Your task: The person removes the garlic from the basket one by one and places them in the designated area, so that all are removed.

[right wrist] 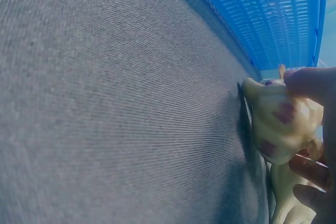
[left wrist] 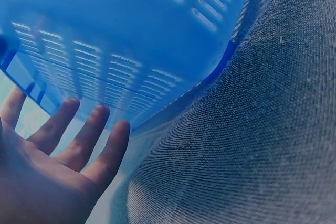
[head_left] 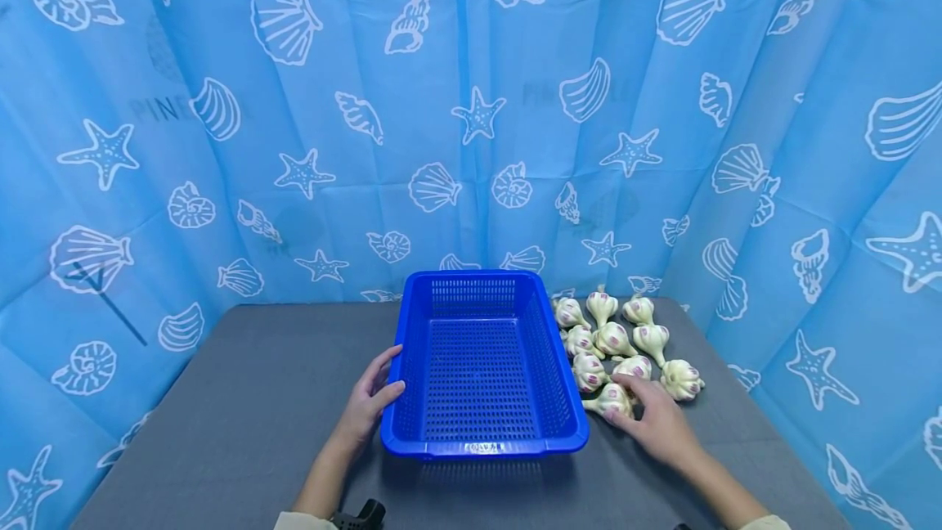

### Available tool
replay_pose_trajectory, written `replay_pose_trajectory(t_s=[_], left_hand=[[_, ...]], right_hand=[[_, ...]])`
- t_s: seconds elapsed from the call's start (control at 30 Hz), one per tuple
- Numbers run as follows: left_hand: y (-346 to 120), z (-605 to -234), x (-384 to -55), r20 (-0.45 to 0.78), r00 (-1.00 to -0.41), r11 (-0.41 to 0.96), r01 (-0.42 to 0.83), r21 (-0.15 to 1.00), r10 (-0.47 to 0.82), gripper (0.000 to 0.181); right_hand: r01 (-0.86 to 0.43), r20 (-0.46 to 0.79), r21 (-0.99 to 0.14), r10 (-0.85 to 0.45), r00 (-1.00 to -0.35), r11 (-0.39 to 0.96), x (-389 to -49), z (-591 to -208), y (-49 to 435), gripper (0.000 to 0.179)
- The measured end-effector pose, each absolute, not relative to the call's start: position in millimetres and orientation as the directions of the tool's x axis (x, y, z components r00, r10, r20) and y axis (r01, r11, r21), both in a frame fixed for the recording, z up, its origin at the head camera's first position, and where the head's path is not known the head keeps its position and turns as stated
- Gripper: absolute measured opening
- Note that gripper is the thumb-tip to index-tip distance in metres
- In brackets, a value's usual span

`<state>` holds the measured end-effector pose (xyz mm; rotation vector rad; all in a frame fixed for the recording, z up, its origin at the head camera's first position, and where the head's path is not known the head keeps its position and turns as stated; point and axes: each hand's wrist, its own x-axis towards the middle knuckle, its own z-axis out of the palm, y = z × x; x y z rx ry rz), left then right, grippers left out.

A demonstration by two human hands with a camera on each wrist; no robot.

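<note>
A blue plastic basket (head_left: pixel 478 446) with slotted walls stands on the grey cloth, nothing inside it. My left hand (head_left: pixel 366 403) holds its left side, thumb on the rim; in the left wrist view the fingers (left wrist: pixel 86 137) spread along the outside of the slotted wall. To the basket's right, my right hand (head_left: pixel 658 424) grips a garlic bulb (head_left: pixel 609 401), the nearest of the group. The right wrist view shows that purple-marked bulb (right wrist: pixel 281 121) between thumb and fingers, its stem pointing toward the basket.
Several more garlic bulbs (head_left: pixel 614 339) lie close together along the basket's right side. One bulb (head_left: pixel 681 380) sits at the group's right edge. The grey tablecloth (head_left: pixel 280 375) runs back to a blue shell-print curtain (head_left: pixel 478 154).
</note>
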<state>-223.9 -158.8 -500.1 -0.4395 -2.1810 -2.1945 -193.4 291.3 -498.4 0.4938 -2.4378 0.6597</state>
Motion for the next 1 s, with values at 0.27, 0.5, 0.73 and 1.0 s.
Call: replay_pose_trajectory(t_s=[0.27, 0.5, 0.73, 1.0], left_hand=[[-157, -501, -226, 0.219, -0.959, -0.053, 0.213, 0.976, 0.181, 0.055], [-159, -500, -226, 0.201, -0.964, -0.004, 0.204, 0.979, 0.174, 0.055], [-165, -497, -221, 0.274, -0.954, 0.115, 0.288, 0.951, 0.122, 0.054], [-180, -494, -214, 0.454, -0.889, 0.158, 0.457, 0.875, 0.058, 0.038]], right_hand=[[-0.469, 0.588, -0.335, -0.207, -0.782, 0.817, -192, -500, 292, 0.052], [-0.466, 0.581, -0.364, -0.194, -0.79, 0.806, -190, -498, 291, 0.055], [-0.471, 0.584, -0.386, -0.185, -0.79, 0.793, -187, -497, 290, 0.054], [-0.49, 0.62, -0.397, -0.167, -0.767, 0.776, -190, -488, 295, 0.046]])
